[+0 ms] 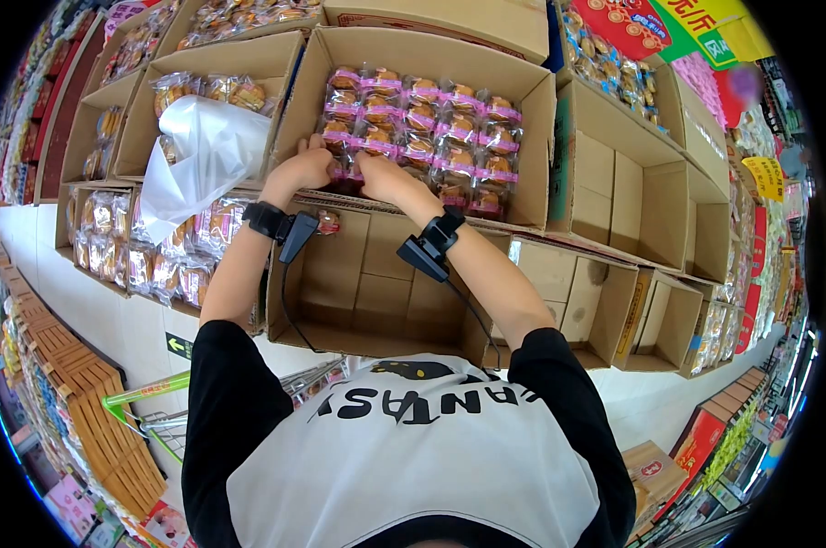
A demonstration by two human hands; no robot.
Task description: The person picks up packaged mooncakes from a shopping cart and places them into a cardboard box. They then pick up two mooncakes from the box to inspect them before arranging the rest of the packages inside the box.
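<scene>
**Both hands at the near edge of the pastry carton**

My left hand [301,169] and my right hand [383,177] meet side by side at the near wall of the open brown cardboard carton [530,119], which is filled with rows of round golden pastries in clear wrappers with pink bands [436,128]. Both hands are curled down onto the nearest row of packs, fingers pressed among the wrappers; I think each is gripping a pack, but the fingertips are hidden behind my knuckles, so I cannot tell for sure. A black strap with a small black device [285,226] sits on my left wrist, and a matching one [428,245] on my right. Just left of my left hand, a crumpled white plastic bag [203,151] lies over the neighbouring carton. Below my forearms stands an empty brown cardboard box [367,292] with its flaps visible inside. A green-framed shopping trolley [157,411] stands at my left side.
</scene>
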